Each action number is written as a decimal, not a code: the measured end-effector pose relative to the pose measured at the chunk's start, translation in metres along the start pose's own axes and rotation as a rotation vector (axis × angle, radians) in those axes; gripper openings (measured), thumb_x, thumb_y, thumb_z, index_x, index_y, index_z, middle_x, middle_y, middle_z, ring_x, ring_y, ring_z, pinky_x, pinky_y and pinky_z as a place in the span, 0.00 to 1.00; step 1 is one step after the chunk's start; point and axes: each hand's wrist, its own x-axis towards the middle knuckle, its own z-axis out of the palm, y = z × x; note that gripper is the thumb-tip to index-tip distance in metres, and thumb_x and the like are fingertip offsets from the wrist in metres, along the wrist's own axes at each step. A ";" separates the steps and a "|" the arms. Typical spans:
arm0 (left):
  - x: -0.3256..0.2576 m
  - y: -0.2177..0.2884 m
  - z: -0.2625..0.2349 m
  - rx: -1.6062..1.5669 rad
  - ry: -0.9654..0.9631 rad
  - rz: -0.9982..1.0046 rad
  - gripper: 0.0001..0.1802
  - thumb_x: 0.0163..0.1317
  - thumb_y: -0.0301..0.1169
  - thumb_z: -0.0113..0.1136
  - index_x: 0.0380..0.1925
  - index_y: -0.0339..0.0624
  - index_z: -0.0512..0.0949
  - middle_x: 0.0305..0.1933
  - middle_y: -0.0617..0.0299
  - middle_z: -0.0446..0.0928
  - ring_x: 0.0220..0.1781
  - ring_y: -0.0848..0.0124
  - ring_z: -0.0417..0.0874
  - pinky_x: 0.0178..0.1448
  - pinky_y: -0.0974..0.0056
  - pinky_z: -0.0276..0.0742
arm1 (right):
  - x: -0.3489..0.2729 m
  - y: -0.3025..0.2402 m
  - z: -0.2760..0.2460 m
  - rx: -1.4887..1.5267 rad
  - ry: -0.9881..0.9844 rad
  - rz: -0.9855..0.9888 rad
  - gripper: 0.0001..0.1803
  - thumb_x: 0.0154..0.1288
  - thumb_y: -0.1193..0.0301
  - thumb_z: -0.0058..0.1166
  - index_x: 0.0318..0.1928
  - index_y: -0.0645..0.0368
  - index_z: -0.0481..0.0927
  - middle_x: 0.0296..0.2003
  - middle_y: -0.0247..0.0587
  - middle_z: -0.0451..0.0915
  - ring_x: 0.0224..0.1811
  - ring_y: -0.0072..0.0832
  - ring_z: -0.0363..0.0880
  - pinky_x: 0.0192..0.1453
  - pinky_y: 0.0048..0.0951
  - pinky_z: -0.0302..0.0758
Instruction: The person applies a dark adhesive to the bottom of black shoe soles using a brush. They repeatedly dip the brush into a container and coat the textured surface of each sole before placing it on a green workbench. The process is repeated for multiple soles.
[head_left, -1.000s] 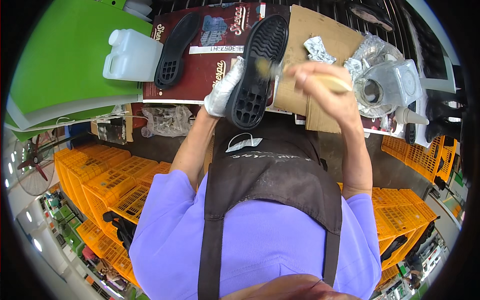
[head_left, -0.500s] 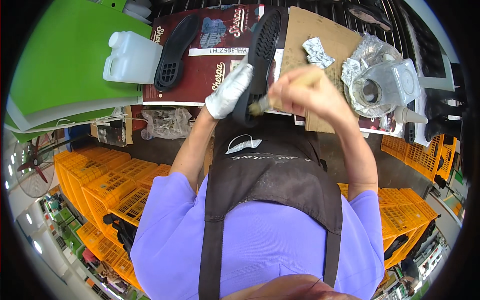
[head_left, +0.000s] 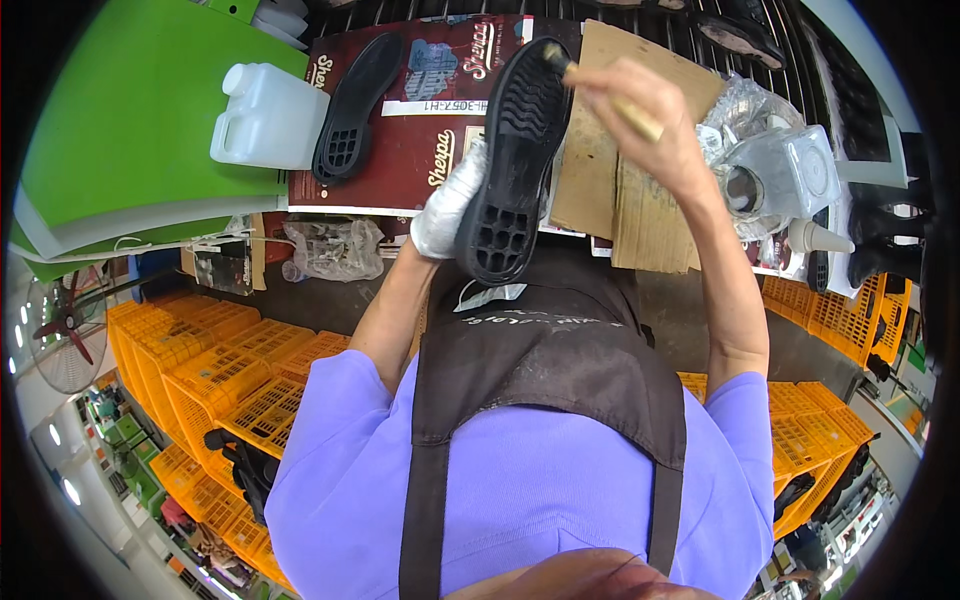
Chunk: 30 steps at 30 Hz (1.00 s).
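Observation:
My left hand point(head_left: 450, 208), in a white glove, is closed around the left edge of a black shoe sole point(head_left: 518, 140). The sole is tilted with its hollow inner side showing; a grid of square pockets marks the heel end nearest me. In my bare right hand point(head_left: 655, 125) is a brush point(head_left: 638, 118) with a pale wooden handle. The brush's dark tip touches the rim at the far end of the sole. Another black sole point(head_left: 358, 110) lies on the printed dark red cardboard point(head_left: 410, 160) to the left.
A white plastic jug point(head_left: 270, 118) stands left on a green surface point(head_left: 130, 110). Brown cardboard point(head_left: 650, 225) lies at right, beside a clear plastic container point(head_left: 790, 170) in crinkled wrap and a nozzle bottle point(head_left: 820, 238). Orange crates point(head_left: 220, 360) are stacked behind me on both sides.
My right hand has moved the brush from the heel end to the far end of the sole. My left hand has turned the sole so its inner side shows more fully.

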 end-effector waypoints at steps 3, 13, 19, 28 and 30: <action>0.000 0.008 -0.011 -0.155 -0.067 -0.068 0.32 0.68 0.53 0.33 0.60 0.41 0.61 0.55 0.53 0.71 0.49 0.66 0.77 0.54 0.60 0.75 | -0.020 -0.017 0.005 0.079 -0.272 -0.105 0.14 0.51 0.78 0.58 0.42 0.56 0.80 0.30 0.38 0.75 0.32 0.33 0.76 0.36 0.30 0.74; 0.015 0.007 -0.010 -0.256 -0.068 -0.169 0.36 0.66 0.56 0.32 0.57 0.34 0.64 0.50 0.45 0.73 0.43 0.55 0.79 0.48 0.53 0.76 | -0.025 -0.012 -0.013 0.157 -0.290 -0.020 0.11 0.53 0.81 0.56 0.39 0.59 0.81 0.31 0.42 0.77 0.33 0.33 0.78 0.37 0.29 0.74; 0.013 0.000 -0.005 -0.203 -0.079 -0.188 0.30 0.69 0.51 0.30 0.57 0.39 0.65 0.54 0.51 0.72 0.50 0.61 0.77 0.54 0.57 0.75 | -0.031 0.000 -0.020 -0.005 -0.045 0.123 0.15 0.54 0.83 0.52 0.44 0.61 0.78 0.33 0.44 0.79 0.35 0.36 0.78 0.41 0.31 0.73; 0.044 0.001 0.013 0.123 0.113 -0.051 0.32 0.69 0.52 0.29 0.58 0.37 0.63 0.48 0.51 0.75 0.47 0.65 0.78 0.50 0.60 0.75 | -0.054 -0.070 -0.042 0.441 -0.221 0.172 0.11 0.55 0.80 0.54 0.40 0.60 0.80 0.29 0.42 0.77 0.30 0.33 0.77 0.34 0.29 0.73; 0.052 -0.009 0.022 0.156 0.139 -0.044 0.34 0.67 0.55 0.31 0.58 0.37 0.63 0.50 0.49 0.74 0.46 0.59 0.79 0.51 0.56 0.76 | -0.067 -0.062 -0.062 0.467 -0.064 0.177 0.10 0.54 0.80 0.55 0.39 0.63 0.81 0.30 0.42 0.79 0.30 0.29 0.77 0.34 0.26 0.72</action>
